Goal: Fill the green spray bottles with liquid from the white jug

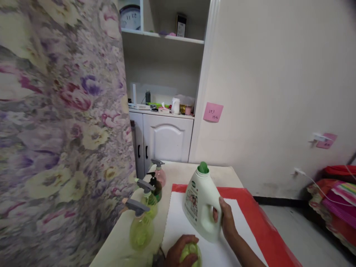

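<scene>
My right hand (227, 218) is closed around the handle of a pale green detergent jug (198, 207). The jug is uncapped, showing a green spout in its neck, and tilts slightly above or on the white sheet (239, 211); I cannot tell whether its base touches. Low in the view, my left hand (178, 252) curls its fingers round a translucent yellow-green bottle (191, 252), partly covered by the fingers and cut off by the lower edge. To the left stand two yellow-green spray bottles (141, 230) with grey trigger heads.
Behind those bottles are a dark pump bottle (157, 190) and a pink spray bottle (160, 176). Red paper (251, 204) lies under the white sheet on the table (219, 172). A floral curtain (69, 148) hangs at left; a white cabinet (168, 139) stands beyond.
</scene>
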Demonstrator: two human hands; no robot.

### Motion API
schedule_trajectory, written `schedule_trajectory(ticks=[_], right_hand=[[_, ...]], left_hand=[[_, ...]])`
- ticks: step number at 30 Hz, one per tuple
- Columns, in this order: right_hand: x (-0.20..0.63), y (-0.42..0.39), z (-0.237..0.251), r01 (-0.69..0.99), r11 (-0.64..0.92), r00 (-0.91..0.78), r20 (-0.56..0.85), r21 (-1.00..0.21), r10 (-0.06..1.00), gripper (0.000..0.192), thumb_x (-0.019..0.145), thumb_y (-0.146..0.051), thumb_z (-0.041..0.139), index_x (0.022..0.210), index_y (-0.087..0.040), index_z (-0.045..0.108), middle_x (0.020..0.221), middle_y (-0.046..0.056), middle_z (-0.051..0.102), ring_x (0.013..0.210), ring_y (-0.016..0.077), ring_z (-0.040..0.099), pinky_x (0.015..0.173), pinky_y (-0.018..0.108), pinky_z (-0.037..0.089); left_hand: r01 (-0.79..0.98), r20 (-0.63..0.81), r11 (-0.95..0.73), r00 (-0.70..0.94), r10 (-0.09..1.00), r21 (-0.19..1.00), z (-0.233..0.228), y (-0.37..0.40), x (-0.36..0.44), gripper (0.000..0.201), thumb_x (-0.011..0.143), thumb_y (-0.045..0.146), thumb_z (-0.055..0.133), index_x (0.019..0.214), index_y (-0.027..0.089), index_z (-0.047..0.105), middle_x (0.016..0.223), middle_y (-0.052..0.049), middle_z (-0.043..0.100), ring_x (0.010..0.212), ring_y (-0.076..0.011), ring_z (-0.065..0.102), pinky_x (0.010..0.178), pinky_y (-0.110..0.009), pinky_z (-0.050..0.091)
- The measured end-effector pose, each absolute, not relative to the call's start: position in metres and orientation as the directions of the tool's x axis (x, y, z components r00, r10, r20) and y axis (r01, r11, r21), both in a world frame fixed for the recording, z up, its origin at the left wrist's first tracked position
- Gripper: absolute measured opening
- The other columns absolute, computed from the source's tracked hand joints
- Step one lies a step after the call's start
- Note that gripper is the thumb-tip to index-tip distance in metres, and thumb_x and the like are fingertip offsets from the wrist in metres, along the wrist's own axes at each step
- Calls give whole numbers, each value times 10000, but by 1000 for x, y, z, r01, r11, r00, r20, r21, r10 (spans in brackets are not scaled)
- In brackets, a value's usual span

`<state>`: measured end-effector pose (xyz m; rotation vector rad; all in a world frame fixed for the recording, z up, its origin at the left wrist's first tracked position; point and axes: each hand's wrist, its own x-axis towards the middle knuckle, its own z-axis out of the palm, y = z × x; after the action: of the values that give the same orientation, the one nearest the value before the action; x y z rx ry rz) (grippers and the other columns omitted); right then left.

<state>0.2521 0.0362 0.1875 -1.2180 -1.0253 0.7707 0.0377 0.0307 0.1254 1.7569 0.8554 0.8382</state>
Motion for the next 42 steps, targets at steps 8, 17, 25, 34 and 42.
schedule_trajectory(ticks=[8,17,25,34,42], right_hand=[[274,13,190,199,165,406,234,-966,883,382,872,-589,439,775,-233,541,833,15,650,849,224,595,781,340,460],[235,-64,123,245,57,341,141,-968,930,598,622,-438,743,1147,-238,539,1225,99,661,1217,328,561,1077,442,412],[182,-49,120,277,-60,169,-13,-959,985,1074,435,-128,794,1405,-148,334,1497,142,431,1381,303,386,1179,399,276],[176,-47,107,259,-7,245,59,-966,968,938,480,-119,744,1351,-160,401,1404,123,537,1320,288,469,1155,416,320],[224,-84,104,276,11,330,106,-961,938,890,519,-206,774,1329,-221,405,1379,110,564,1299,297,492,1145,444,330]], left_hand=[[202,154,-263,437,886,943,125,27,41,366,735,404,612,1074,292,690,1195,-26,711,1189,-257,593,1079,-379,414],[344,85,-224,375,923,912,144,12,35,444,827,425,511,1219,246,614,1317,-43,646,1260,-229,550,1118,-385,384],[755,228,-320,228,947,573,122,22,-9,378,847,195,379,1055,151,692,1115,-134,733,1064,-266,656,981,-419,481],[945,169,-263,232,958,193,121,4,-19,574,781,-16,318,1230,165,626,1295,-99,654,1218,-234,569,1051,-381,370],[973,144,-210,196,970,92,135,-2,-22,499,863,35,282,1144,204,658,1177,-100,699,1085,-252,632,1019,-457,316]])
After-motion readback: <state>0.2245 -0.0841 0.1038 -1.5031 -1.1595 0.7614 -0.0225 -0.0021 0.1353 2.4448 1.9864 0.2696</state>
